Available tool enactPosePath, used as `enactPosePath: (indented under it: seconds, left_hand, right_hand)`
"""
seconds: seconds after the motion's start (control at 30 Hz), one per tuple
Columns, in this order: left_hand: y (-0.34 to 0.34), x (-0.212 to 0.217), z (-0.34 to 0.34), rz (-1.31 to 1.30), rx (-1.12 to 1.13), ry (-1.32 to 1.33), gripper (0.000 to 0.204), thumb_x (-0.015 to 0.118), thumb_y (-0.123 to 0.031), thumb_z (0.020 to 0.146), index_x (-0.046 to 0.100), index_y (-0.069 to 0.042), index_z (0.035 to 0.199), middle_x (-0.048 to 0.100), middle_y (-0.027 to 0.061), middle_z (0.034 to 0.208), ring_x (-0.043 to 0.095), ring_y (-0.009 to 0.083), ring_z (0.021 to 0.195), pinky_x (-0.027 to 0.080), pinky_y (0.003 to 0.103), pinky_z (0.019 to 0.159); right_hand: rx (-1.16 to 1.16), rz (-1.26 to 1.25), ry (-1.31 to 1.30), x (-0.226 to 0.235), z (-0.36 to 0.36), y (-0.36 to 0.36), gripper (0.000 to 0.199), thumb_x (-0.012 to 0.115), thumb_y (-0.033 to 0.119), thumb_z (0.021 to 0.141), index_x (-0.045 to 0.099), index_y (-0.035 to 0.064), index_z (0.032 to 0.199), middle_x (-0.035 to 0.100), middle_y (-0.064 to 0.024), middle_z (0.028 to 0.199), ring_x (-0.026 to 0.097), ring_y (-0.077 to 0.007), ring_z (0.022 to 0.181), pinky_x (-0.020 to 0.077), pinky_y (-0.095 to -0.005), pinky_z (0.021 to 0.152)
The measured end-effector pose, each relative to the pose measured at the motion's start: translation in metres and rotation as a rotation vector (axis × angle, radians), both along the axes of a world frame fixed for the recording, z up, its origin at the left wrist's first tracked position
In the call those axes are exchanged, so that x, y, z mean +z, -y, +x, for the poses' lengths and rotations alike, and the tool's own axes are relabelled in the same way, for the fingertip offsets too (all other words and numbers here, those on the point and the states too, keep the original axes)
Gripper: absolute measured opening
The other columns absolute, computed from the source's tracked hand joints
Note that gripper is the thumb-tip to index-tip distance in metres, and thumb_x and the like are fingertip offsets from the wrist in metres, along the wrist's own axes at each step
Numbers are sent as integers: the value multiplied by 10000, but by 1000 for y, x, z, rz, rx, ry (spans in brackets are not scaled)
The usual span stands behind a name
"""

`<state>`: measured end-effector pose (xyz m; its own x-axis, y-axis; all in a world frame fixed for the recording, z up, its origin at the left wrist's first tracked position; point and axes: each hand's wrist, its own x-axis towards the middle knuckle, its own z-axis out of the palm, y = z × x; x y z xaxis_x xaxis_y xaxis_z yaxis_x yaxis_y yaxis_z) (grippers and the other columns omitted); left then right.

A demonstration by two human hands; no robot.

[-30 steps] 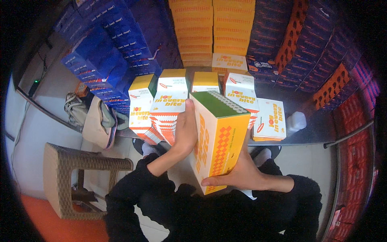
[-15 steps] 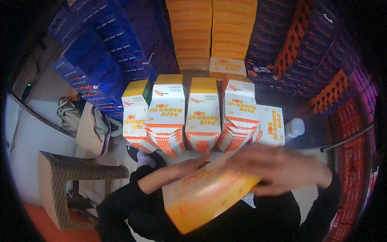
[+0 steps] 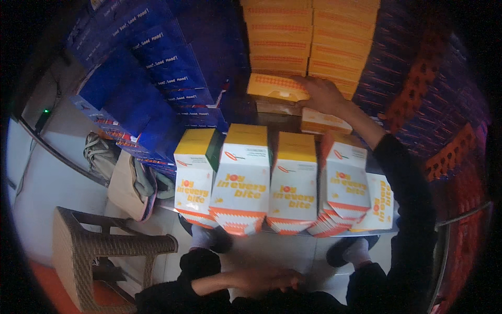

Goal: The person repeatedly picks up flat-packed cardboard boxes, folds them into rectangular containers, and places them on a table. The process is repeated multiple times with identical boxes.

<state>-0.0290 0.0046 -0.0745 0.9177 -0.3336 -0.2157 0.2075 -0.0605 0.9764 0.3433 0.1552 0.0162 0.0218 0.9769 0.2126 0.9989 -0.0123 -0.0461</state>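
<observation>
My right hand (image 3: 325,97) reaches far forward and grips the near right corner of a yellow box (image 3: 273,87) at the yellow stack. My left hand (image 3: 261,279) is low over my lap, apart from the cartons; blur and shade hide what its fingers do. Before me, several groups of nested white, orange and yellow cartons stand side by side: a left group (image 3: 194,175), a wide one (image 3: 240,178), a middle one (image 3: 294,183) and a right one (image 3: 345,175). Beside them lies a flat white carton (image 3: 377,201), partly behind my right sleeve.
Yellow boxes (image 3: 280,34) are stacked at the back, with a single box (image 3: 325,121) in front. Dark blue boxes (image 3: 157,57) tower at the left, more boxes (image 3: 418,99) at the right. A brown woven stool (image 3: 78,235) and a beige bag (image 3: 128,186) stand at left.
The yellow box has gone from my lap to the far stack in my right hand. My left hand has let go and dropped lower. The view has shifted.
</observation>
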Motion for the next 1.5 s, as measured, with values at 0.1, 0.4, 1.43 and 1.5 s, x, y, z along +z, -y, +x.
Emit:
enactPosePath:
  seconds: [0.1, 0.4, 1.43, 1.5]
  left_hand:
    - [-8, -3, -2, 52, -24, -132, 553, 347, -485, 980, 433, -87, 1353, 553, 165, 1213, 553, 269, 1082, 425, 361, 952]
    - [-6, 21, -25, -212, 123, -145, 540, 439, -433, 962, 448, -30, 1322, 523, 200, 1270, 518, 332, 1157, 405, 393, 978]
    - [-14, 41, -35, -111, 225, -28, 537, 519, -384, 943, 431, -35, 1342, 561, 210, 1202, 555, 338, 1096, 441, 401, 922]
    - [-14, 42, -36, -117, 229, -49, 543, 524, -392, 938, 435, -35, 1338, 566, 213, 1193, 558, 344, 1089, 442, 405, 919]
  right_hand:
    - [-19, -105, 59, -22, -21, -39, 723, 764, 308, 690, 414, 106, 1289, 556, -212, 1173, 564, -374, 1072, 484, -470, 854]
    - [70, -59, 172, -58, -34, -46, 749, 778, 214, 671, 348, 77, 1269, 493, -199, 1231, 556, -391, 1059, 484, -477, 843]
    - [-175, -169, 351, -67, -38, -58, 710, 706, 157, 692, 366, 115, 1314, 512, -230, 1152, 605, -410, 965, 528, -478, 762]
    - [-146, -185, 390, -77, -44, -66, 555, 633, 127, 782, 414, 138, 1292, 520, -226, 1163, 611, -399, 973, 535, -471, 767]
